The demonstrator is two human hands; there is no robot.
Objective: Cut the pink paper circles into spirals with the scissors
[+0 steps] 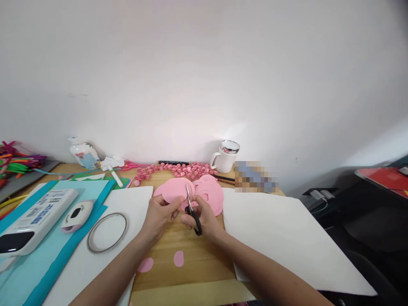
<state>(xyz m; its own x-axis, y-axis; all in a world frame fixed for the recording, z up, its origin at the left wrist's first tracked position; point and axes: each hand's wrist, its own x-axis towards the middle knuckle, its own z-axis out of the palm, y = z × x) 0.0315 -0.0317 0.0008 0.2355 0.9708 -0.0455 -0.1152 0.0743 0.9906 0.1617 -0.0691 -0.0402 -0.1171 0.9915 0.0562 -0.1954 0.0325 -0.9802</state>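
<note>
My left hand (159, 212) pinches the edge of a pink paper disc (174, 190) held just above the wooden table (197, 263). My right hand (205, 219) is closed round the black handles of a pair of scissors (191, 208), whose blades point up into the pink disc. More pink paper discs (212, 191) lie stacked right behind my hands. Two small pink paper offcuts (178, 258) rest on the wood in front of me.
White sheets lie at left (127, 199) and right (287, 238). A wire ring (107, 232), a small pink punch (77, 216), a white box (35, 219) on teal paper, rolled pink paper beads (172, 170), a white mug (226, 156), a glue bottle (83, 154) and coloured strips (15, 161) surround them.
</note>
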